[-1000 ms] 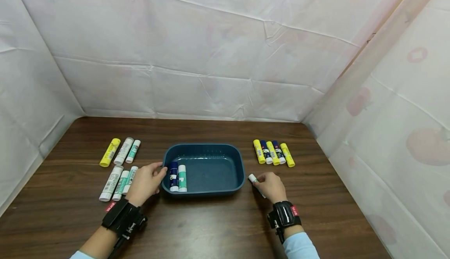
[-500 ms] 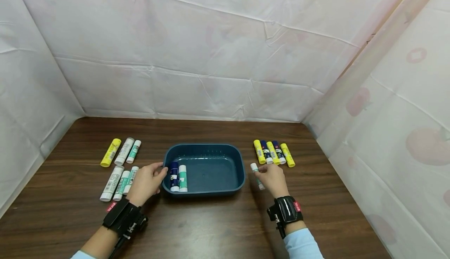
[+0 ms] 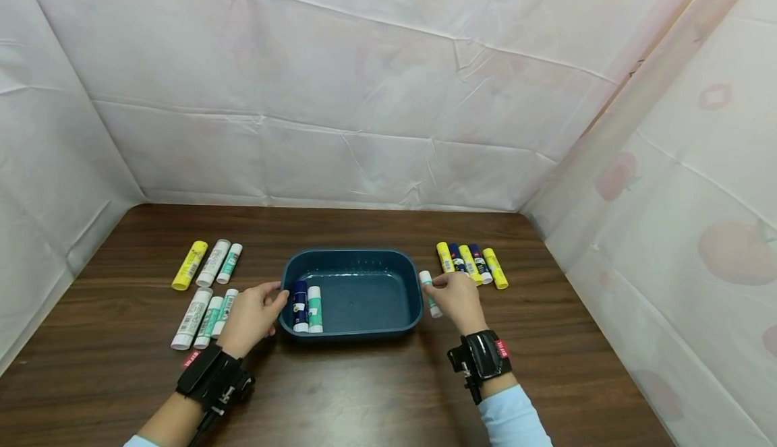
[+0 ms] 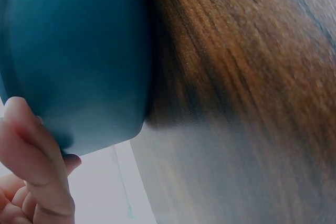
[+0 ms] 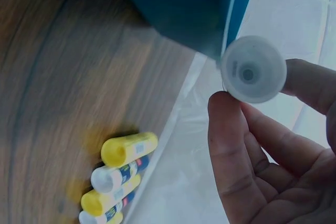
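The right hand [image 3: 458, 301] pinches a green-and-white cylindrical glue stick [image 5: 253, 69] just beside the dark-teal rectangular plastic tray [image 3: 364, 299] that the left hand [image 3: 251, 315] grips, seemingly a loading step, the next move likely calling for clearance over the tray's right rim [image 3: 418, 299].

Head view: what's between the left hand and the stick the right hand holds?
In the head view, the teal tray lies between them, with a navy stick and a green stick in its left part.
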{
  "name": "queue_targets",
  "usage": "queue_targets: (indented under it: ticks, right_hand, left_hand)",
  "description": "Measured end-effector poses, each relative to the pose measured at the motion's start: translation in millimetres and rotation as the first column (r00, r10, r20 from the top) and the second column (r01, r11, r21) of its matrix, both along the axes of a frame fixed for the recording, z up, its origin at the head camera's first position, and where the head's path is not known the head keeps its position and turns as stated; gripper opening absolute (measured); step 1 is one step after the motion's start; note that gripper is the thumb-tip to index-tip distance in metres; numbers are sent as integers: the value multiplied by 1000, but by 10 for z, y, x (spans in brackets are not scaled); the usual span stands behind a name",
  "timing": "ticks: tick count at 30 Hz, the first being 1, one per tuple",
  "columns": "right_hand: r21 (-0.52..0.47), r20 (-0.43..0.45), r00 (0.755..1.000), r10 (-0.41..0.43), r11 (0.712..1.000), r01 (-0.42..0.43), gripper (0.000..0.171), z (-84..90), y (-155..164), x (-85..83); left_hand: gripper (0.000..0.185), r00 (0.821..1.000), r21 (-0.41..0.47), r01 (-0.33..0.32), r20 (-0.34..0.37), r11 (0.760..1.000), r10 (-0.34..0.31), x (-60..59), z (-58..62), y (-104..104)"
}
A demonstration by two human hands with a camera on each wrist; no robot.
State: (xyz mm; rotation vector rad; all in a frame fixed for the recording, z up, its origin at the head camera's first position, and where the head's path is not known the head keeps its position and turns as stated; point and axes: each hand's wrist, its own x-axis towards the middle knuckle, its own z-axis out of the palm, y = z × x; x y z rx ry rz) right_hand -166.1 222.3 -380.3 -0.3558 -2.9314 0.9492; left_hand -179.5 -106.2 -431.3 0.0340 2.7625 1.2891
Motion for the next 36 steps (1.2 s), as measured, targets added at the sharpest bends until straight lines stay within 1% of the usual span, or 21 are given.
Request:
queue_targets:
  ticks: [5, 9, 16, 25, 36]
  right_hand:
    - [-8, -7, 1000, 10, 1000, -10, 26, 13, -130, -33]
    - [-36, -9, 1000, 17, 999, -18, 24, 22, -247, -55]
    - [-22, -42, 998, 52, 998, -53, 24, 19, -419, -84]
    - [-38, -31, 997, 70, 997, -71, 25, -21, -551, -114]
    - [-80, 6, 996, 86, 993, -85, 24, -101, -739, -141]
  left_hand:
    - [43, 1000, 1, 2, -11, 1000, -2, -3, -4, -7]
    - [43, 1000, 5, 3, -17, 1000, -3, 1, 1, -5]
    - [43, 999, 5, 4, -44, 1000, -3, -2, -10, 4]
    - [41, 999, 10, -2, -45, 1000, 2, -1, -14, -3]
    - [42, 1000, 25, -6, -25, 1000, 6, 4, -9, -13]
